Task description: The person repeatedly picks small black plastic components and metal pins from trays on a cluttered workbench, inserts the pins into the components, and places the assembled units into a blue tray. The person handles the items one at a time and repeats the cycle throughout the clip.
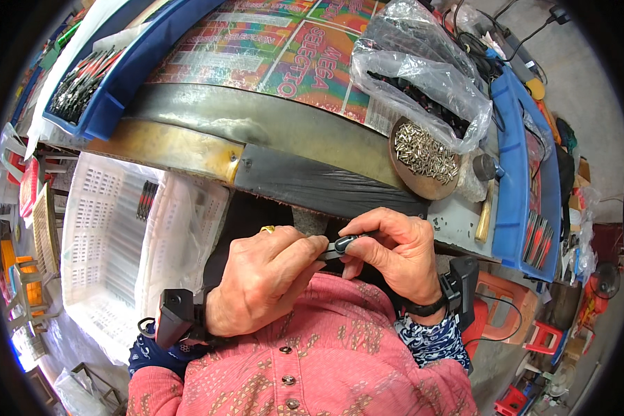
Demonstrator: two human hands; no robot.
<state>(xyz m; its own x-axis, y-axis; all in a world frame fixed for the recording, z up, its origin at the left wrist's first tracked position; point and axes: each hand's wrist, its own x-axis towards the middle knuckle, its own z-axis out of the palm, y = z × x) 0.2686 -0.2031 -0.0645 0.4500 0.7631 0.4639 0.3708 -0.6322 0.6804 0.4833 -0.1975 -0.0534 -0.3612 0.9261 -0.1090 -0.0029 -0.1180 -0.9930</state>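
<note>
Both hands meet in front of my body, just off the bench edge, on a small black-and-silver piece [344, 244] with a rounded dark end and a flat metal part. The fingertips of my left hand [267, 274] are closed on its metal side. My right hand [395, 253] pinches the black end between thumb and forefinger. Fingers cover much of the piece, so its exact kind is unclear. Beyond my right hand, a round brown bowl [403, 166] holds many small silver metal pins [426, 154].
A clear plastic bag [423, 76] of dark parts lies behind the bowl. Blue trays [107, 111] [513, 173] with black-and-red pieces stand at both sides of the bench. A white plastic basket [111, 229] stands at my left, below the bench [298, 132]. Cables [475, 41] lie at the back right.
</note>
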